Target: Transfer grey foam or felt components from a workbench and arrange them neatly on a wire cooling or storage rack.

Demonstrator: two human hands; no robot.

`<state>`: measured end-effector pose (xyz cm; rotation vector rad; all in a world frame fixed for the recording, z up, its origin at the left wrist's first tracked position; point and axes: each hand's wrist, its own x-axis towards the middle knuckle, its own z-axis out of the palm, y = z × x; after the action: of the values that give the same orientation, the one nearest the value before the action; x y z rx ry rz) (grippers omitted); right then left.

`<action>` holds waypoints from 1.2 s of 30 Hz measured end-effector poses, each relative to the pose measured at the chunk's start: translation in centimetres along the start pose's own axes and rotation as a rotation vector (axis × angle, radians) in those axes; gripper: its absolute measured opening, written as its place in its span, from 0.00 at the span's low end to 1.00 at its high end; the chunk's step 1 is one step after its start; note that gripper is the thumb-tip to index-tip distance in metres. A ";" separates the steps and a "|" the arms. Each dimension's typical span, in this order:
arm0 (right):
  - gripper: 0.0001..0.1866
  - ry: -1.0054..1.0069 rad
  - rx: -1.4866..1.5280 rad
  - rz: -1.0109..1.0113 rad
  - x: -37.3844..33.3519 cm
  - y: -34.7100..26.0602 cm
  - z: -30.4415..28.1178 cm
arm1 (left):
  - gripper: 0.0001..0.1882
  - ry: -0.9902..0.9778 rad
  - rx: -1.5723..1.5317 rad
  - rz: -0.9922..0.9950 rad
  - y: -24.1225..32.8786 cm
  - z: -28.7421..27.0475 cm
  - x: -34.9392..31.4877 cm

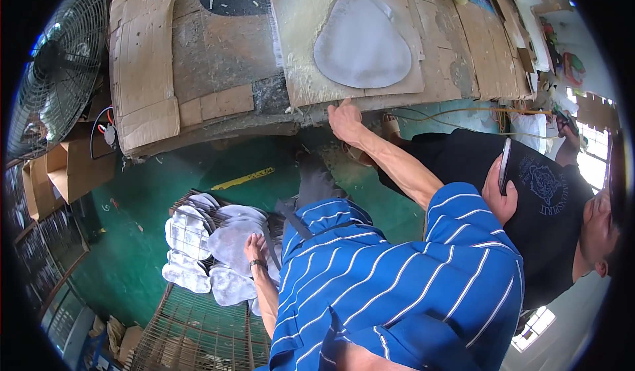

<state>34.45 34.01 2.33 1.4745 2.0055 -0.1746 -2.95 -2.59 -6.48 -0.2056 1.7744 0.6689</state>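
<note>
On the table, a flat, pale grey pad (pixel 364 43) with a rounded triangular outline lies on cardboard crusted with a yellowish residue (pixel 301 53). My right hand (pixel 345 121) is at the table's front edge, just below that pad and apart from it. Its index finger and thumb are spread, and nothing shows between them. Low on my left, my left hand (pixel 254 248) has its fingers closed at the edge of a similar grey pad (pixel 231 242). Several more grey pads (pixel 188 229) lie overlapping around it on a wire rack (pixel 192 325). The left fingertips are partly hidden.
At my right stands a person in a black shirt (pixel 529 192), holding a phone (pixel 505 163). A large fan (pixel 56 60) is at far left, above an open cardboard box (pixel 76 172). A yellow cable (pixel 456 111) runs near the table's right front. The floor (pixel 132 239) is green.
</note>
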 end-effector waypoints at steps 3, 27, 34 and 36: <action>0.18 0.058 -0.036 0.060 -2.0 -0.2 0.0 | 0.30 -0.041 -0.019 0.007 0.7 0.2 0.0; 0.25 0.306 2.754 0.499 -3.1 3.8 4.3 | 0.29 -0.027 -0.019 -0.001 0.7 0.2 -0.6; 0.27 0.494 0.967 0.337 -2.1 1.4 2.6 | 0.31 -0.048 -0.028 -0.023 -1.8 -0.7 0.1; 0.30 0.321 0.959 0.354 -1.5 1.3 3.0 | 0.31 -0.040 -0.002 -0.059 -2.5 -0.9 0.1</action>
<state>37.06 31.90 1.14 2.5510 1.9290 -0.8861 -2.61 -5.07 -7.26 -0.2437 1.7231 0.6289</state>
